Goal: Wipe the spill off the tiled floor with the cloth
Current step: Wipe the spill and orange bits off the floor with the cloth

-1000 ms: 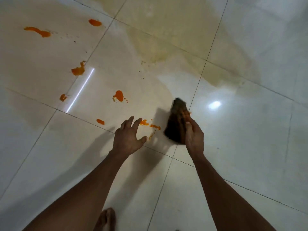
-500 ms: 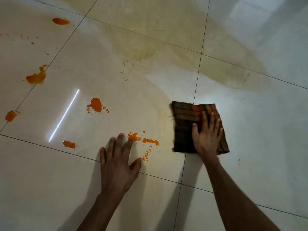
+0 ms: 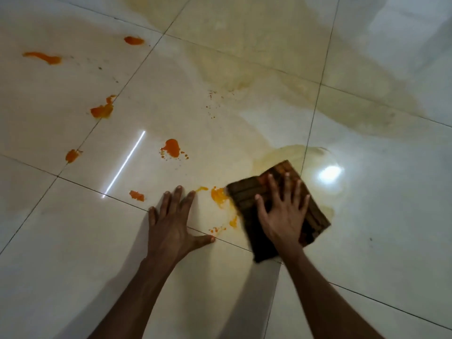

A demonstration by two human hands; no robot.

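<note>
A dark brown folded cloth (image 3: 315, 216) lies flat on the glossy tiled floor (image 3: 391, 216). My right hand (image 3: 281, 216) presses down on it with fingers spread. Just left of the cloth is a smeared orange spill patch (image 3: 218, 195). My left hand (image 3: 171, 226) rests flat on the floor, fingers apart, holding nothing. More orange blobs sit further off: one in the middle (image 3: 172, 148), one near the left hand (image 3: 137, 195), and several to the left and far left (image 3: 102, 110). A yellowish wet smear (image 3: 281, 155) curves above the cloth.
A wide pale yellow stain (image 3: 244, 57) spreads across the far tiles. Bright light reflections (image 3: 330, 173) show on the floor right of the cloth. Dark grout lines cross the floor.
The cloth went from held upright in my right hand to flat under my palm, then slid left and tilted into the orange patch, smearing it. My left hand came down flat on the floor.
</note>
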